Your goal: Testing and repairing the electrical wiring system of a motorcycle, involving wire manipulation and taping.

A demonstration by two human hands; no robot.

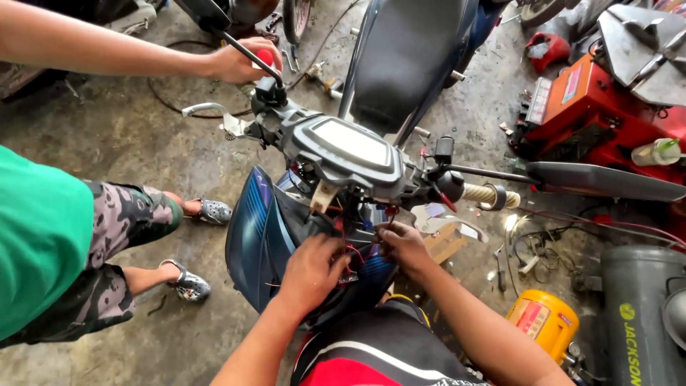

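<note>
While the front panel point(259, 236) hangs loose off the left of the scooter, I've got both hands in the gap under the dash point(350, 154), right where the wiring point(355, 251) sits. My left hand point(313, 270) is curled over the top of the blue panel edge, fingers tucked down into the red wires, and my right hand point(404, 244) is pinched in beside it, fingertips together on what looks like a small connector, though honestly it's too tiny and shadowed to be sure. Holding it this way keeps the loom pulled up where I can see it.

Someone else's hand point(239, 61) is on the left mirror stem point(250, 51) up top, I'd guess steadying the bars. That person stands at the left in a green shirt and camo shorts point(121, 236).

Whatever's deeper behind the headlight area is hidden by my hands. Yellow canister point(543, 319) and grey compressor tank point(639, 322) sit on the floor at the lower right, cut off by the frame.
</note>
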